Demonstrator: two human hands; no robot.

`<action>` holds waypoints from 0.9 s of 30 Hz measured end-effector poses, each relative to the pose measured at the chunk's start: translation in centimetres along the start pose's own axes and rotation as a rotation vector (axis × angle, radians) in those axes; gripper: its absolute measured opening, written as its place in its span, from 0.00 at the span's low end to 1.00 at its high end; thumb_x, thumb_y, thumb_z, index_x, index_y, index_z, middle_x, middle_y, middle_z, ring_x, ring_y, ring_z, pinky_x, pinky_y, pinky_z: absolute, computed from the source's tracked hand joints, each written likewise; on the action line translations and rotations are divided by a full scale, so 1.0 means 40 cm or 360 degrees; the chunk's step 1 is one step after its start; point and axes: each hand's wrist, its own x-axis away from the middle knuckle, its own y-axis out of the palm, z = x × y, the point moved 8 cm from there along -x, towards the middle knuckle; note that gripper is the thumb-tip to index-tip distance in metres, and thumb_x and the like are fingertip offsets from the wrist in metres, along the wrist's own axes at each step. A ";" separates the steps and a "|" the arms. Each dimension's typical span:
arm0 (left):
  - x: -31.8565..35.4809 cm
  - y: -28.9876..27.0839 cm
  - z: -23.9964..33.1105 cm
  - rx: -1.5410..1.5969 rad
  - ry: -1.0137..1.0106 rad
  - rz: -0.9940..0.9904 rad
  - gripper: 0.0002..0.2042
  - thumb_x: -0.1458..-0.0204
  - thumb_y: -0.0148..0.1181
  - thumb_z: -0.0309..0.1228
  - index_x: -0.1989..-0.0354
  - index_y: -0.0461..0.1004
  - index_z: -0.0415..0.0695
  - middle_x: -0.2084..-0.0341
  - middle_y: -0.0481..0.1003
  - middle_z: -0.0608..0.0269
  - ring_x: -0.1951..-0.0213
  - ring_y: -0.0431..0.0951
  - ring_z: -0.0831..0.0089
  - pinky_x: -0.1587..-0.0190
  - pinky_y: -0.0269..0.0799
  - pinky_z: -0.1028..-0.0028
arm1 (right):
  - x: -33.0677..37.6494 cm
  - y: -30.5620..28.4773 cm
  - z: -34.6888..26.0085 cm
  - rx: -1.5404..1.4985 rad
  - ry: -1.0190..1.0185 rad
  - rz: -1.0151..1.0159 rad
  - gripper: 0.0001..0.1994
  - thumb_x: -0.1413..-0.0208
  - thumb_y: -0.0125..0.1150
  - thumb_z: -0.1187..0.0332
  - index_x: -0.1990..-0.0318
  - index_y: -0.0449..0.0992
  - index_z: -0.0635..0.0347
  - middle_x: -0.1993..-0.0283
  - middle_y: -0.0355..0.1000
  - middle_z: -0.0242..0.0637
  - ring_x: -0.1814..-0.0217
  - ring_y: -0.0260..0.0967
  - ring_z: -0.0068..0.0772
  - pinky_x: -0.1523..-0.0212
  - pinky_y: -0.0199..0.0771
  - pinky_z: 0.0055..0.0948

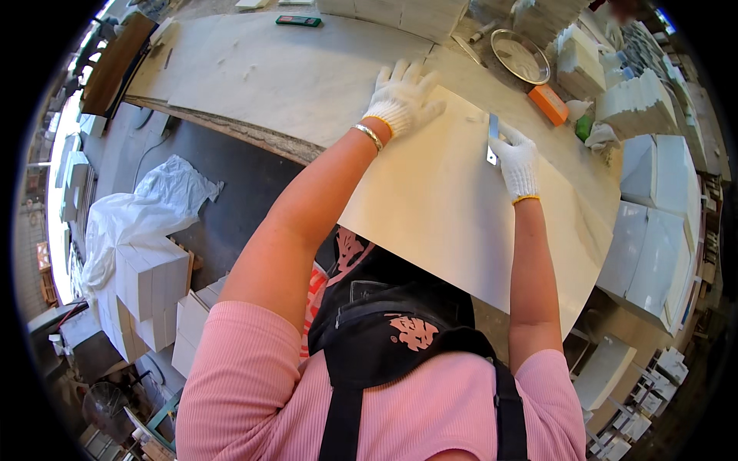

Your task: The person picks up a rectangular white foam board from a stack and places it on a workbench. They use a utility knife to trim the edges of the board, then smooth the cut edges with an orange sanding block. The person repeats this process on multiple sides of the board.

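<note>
A large cream-coloured sheet [453, 207] lies on a pale work table [261, 69] and overhangs its near edge. My left hand [401, 96], in a white knit glove, presses flat on the sheet's far left corner with fingers spread. My right hand [516, 160], also gloved, grips a small flat metal blade [492, 142] held upright against the sheet's far edge. A bracelet sits on my left wrist.
On the table's far side are a round metal dish [520, 55], an orange block [548, 104], a green object [584, 127] and a dark flat tool [298, 21]. Stacks of white boxes [653, 223] stand at the right; more boxes [150, 284] and a white plastic bag [146, 207] lie at the left.
</note>
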 end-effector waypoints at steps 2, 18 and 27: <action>0.001 0.005 -0.003 0.0030 -0.0007 -0.0011 0.29 0.43 0.50 0.56 0.37 0.66 0.53 0.34 0.62 0.50 0.34 0.57 0.52 0.34 0.48 0.49 | 0.015 0.012 -0.066 0.0152 -0.0097 -0.0045 0.24 0.52 0.64 0.67 0.44 0.80 0.60 0.76 0.71 0.29 0.77 0.64 0.17 0.74 0.66 0.24; -0.004 0.001 0.001 0.0101 -0.0067 -0.0195 0.32 0.41 0.46 0.57 0.33 0.63 0.53 0.29 0.56 0.49 0.29 0.52 0.50 0.31 0.43 0.49 | 0.009 0.030 -0.082 0.0147 -0.0031 -0.0033 0.23 0.51 0.63 0.69 0.45 0.80 0.61 0.77 0.69 0.26 0.77 0.64 0.16 0.75 0.65 0.22; -0.003 0.000 0.004 0.0123 -0.0009 -0.0011 0.28 0.43 0.52 0.55 0.38 0.67 0.53 0.34 0.62 0.50 0.33 0.57 0.51 0.34 0.48 0.50 | 0.006 -0.008 -0.014 -0.0026 0.0033 0.0004 0.22 0.50 0.64 0.67 0.45 0.80 0.62 0.76 0.72 0.28 0.76 0.65 0.16 0.75 0.66 0.23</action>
